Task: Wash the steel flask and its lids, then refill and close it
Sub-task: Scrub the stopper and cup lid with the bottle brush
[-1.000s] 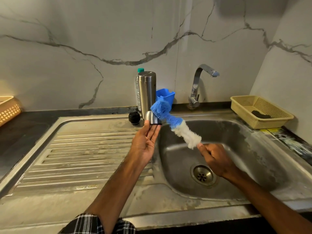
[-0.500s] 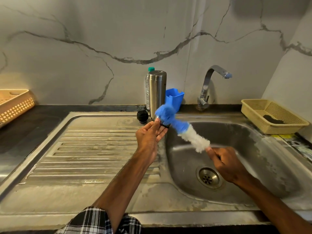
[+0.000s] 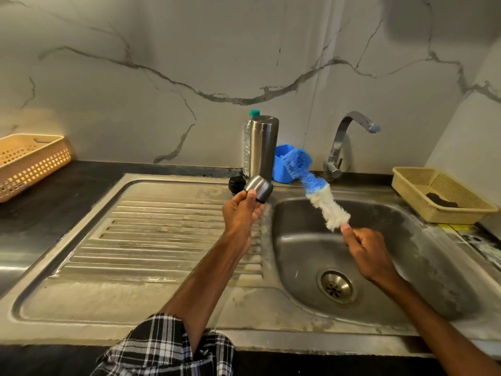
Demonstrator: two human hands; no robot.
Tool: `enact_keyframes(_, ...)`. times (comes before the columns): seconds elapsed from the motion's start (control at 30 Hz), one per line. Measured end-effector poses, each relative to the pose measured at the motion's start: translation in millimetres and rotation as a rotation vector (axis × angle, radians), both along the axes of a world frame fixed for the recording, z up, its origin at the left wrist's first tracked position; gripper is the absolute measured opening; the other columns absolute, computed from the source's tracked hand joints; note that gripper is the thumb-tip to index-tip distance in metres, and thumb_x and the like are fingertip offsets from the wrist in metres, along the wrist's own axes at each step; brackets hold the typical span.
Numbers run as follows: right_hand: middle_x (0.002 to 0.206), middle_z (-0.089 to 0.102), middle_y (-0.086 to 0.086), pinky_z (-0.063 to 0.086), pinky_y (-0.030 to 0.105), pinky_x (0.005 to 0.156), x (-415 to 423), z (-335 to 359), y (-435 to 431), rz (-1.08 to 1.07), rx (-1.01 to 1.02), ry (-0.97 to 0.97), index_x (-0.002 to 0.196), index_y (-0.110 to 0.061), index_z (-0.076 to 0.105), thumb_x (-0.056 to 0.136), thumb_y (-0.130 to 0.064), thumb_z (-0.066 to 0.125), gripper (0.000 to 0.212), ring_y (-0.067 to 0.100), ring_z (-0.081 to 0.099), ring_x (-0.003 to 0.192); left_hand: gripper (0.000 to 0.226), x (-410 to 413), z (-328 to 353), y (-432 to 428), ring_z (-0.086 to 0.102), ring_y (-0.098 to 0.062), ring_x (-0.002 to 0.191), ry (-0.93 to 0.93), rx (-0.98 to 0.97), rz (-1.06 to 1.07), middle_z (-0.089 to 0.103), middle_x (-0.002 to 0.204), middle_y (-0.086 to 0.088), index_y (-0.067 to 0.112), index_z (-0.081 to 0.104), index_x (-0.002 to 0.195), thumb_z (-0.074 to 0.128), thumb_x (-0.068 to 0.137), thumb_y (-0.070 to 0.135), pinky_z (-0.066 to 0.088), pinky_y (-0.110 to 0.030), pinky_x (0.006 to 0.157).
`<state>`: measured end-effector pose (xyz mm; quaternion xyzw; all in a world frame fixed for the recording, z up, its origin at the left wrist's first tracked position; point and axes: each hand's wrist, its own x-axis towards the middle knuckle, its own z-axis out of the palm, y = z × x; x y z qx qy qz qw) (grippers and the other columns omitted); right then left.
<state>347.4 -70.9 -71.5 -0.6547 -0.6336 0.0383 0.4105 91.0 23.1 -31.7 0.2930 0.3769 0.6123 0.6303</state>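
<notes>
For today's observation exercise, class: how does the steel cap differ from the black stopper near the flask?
The steel cap is shiny silver metal; the black stopper is dark. The steel cap is tilted in the air, pinched by the left hand; the black stopper rests untouched on the back edge of the sink. The steel cap looks larger than the black stopper. Both are round and close to the steel flask.

Brush is out of the steel cap now. Half a second ago its blue head was pressed into the cap's mouth. The head has swung clear to about 2 o'clock of the cap, in front of the blue holder. Left hand went from flat fingers to a thumb-and-finger pinch — cap tilted, rim toward 5 o'clock.
</notes>
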Motion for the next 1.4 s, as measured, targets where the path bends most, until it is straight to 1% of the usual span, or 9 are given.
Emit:
enact_keyframes(0.23, 0.056, 0.056, 0.025, 0.035, 0.034, 0.050, -48, 24, 35, -0.103, 0.094, 0.258, 0.061, 0.009, 0.055, 0.105, -0.031, 0.046, 0.060, 0.021, 0.043, 0.049, 0.022, -5, 1, 0, 0.064, -0.017, 0.107, -0.006, -0.021, 0.040, 0.067, 0.127, -0.014, 0.010, 0.065, 0.123, 0.058, 0.102, 0.013, 0.054, -0.027, 0.085)
enact_keyframes(0.37, 0.046, 0.041, 0.007, 0.035, 0.039, 0.048, -86, 26, 58, -0.155, 0.208, 0.460, 0.051, -0.011, 0.042, 0.100, -0.046, 0.038, 0.061, 0.021, 0.038, 0.045, 0.019, -10, 6, -1, 0.066, -0.031, 0.111, -0.136, -0.121, -0.073, 0.066, 0.123, -0.019, 0.016, 0.060, 0.120, 0.056, 0.103, 0.024, 0.056, -0.042, 0.095)
enact_keyframes(0.5, 0.045, 0.038, -0.003, 0.028, 0.031, 0.047, -88, 15, 57, -0.155, 0.205, 0.349, 0.049, -0.012, 0.039, 0.100, -0.044, 0.038, 0.060, 0.009, 0.034, 0.042, 0.037, -14, 2, 3, 0.067, -0.038, 0.115, -0.223, -0.162, -0.141, 0.064, 0.124, -0.025, 0.007, 0.056, 0.130, 0.062, 0.099, 0.028, 0.056, -0.049, 0.096)
enact_keyframes(0.63, 0.045, 0.038, -0.005, 0.024, 0.019, 0.043, -76, 13, 56, -0.190, 0.184, 0.306, 0.049, -0.016, 0.039, 0.106, -0.027, 0.045, 0.059, 0.008, 0.032, 0.040, 0.030, -16, 1, 6, 0.069, -0.038, 0.112, -0.206, -0.135, -0.140, 0.064, 0.123, -0.027, 0.008, 0.059, 0.116, 0.068, 0.096, 0.029, 0.057, -0.046, 0.095)
enact_keyframes(0.93, 0.046, 0.042, -0.004, 0.030, 0.026, 0.045, -76, 14, 60, -0.212, 0.140, 0.360, 0.050, -0.017, 0.041, 0.106, -0.032, 0.042, 0.058, 0.008, 0.038, 0.041, 0.062, -33, 6, 11, 0.059, -0.019, 0.091, -0.032, -0.125, 0.074, 0.063, 0.110, -0.010, 0.011, 0.061, 0.122, 0.086, 0.076, 0.043, 0.058, -0.030, 0.075)
enact_keyframes(1.07, 0.050, 0.048, -0.004, 0.036, 0.028, 0.049, -80, 13, 59, -0.204, 0.093, 0.378, 0.054, -0.019, 0.046, 0.106, -0.037, 0.042, 0.055, 0.012, 0.045, 0.046, 0.078, -49, 3, 20, 0.066, -0.020, 0.108, 0.087, 0.014, 0.158, 0.066, 0.125, -0.010, 0.016, 0.054, 0.134, 0.089, 0.069, 0.042, 0.059, -0.038, 0.091)
enact_keyframes(1.13, 0.051, 0.047, -0.006, 0.035, 0.027, 0.050, -80, 15, 57, -0.199, 0.090, 0.386, 0.053, -0.021, 0.046, 0.106, -0.037, 0.042, 0.055, 0.011, 0.044, 0.046, 0.080, -57, 3, 29, 0.069, -0.022, 0.110, 0.225, 0.093, 0.188, 0.068, 0.123, -0.010, 0.015, 0.058, 0.131, 0.088, 0.064, 0.047, 0.061, -0.037, 0.087)
enact_keyframes(1.23, 0.051, 0.049, -0.004, 0.036, 0.028, 0.049, -79, 18, 56, -0.199, 0.077, 0.391, 0.054, -0.019, 0.047, 0.106, -0.037, 0.042, 0.055, 0.012, 0.045, 0.047, 0.078, -70, 2, 52, 0.066, -0.023, 0.108, 0.732, 0.175, 0.293, 0.067, 0.114, -0.006, 0.019, 0.061, 0.120, 0.085, 0.062, 0.067, 0.061, -0.045, 0.088)
enact_keyframes(1.4, 0.055, 0.050, -0.002, 0.033, 0.025, 0.048, -80, 21, 55, -0.192, 0.047, 0.372, 0.057, -0.018, 0.048, 0.105, -0.036, 0.042, 0.052, 0.011, 0.046, 0.048, 0.070, -86, -1, 94, 0.053, -0.032, 0.112, 1.384, 0.106, 0.161, 0.045, 0.130, -0.018, 0.014, 0.050, 0.132, 0.086, 0.078, 0.040, 0.051, -0.044, 0.095)
